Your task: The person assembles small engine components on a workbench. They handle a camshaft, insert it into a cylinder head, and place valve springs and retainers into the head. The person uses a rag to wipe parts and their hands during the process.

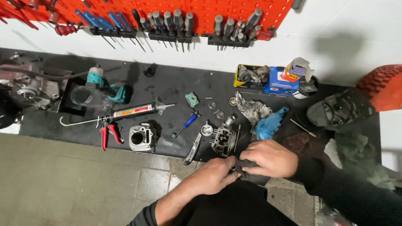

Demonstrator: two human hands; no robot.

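My left hand (pixel 215 173) and my right hand (pixel 270 158) meet at the front edge of the black bench mat (pixel 167 83). Both grip one small dark part (pixel 243 167) between them; most of it is hidden by the fingers. Just beyond the hands stands a finned metal cylinder head (pixel 224 138). A dirty grey rag (pixel 253 109) and a blue rag (pixel 270 123) lie right behind my right hand.
On the mat: an engine cylinder (pixel 141 137), red-handled pliers (pixel 109 133), a sealant gun (pixel 134 111), a teal drill (pixel 104 86), a blue-handled screwdriver (pixel 186 123), small washers (pixel 217 112), boxes (pixel 272 79). Screwdrivers hang on a red pegboard (pixel 201 12). An engine block (pixel 25 90) sits far left.
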